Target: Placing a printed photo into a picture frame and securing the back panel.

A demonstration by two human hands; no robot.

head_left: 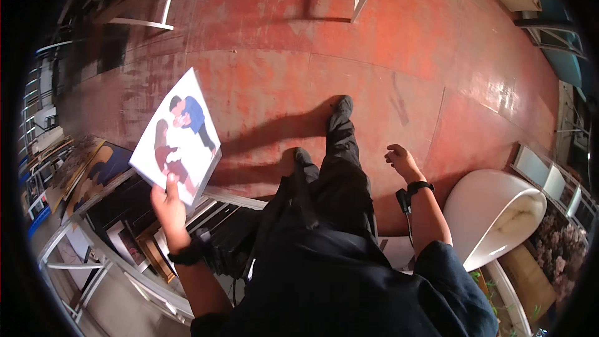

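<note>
Pinching a white rectangular two-figure picture panel (pixel 180 136) by its lower edge in left hand (pixel 168 206), holding zilch in half-curled right hand (pixel 402 161). Probably light, stiff; grab opposite edges tbh.

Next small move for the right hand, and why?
I'd probably bring the right hand across to steady the right edge of the illustrated panel. Only the left hand grips it, thumb on the face at the near edge; the right looks empty, well apart from it over the red floor.
</note>
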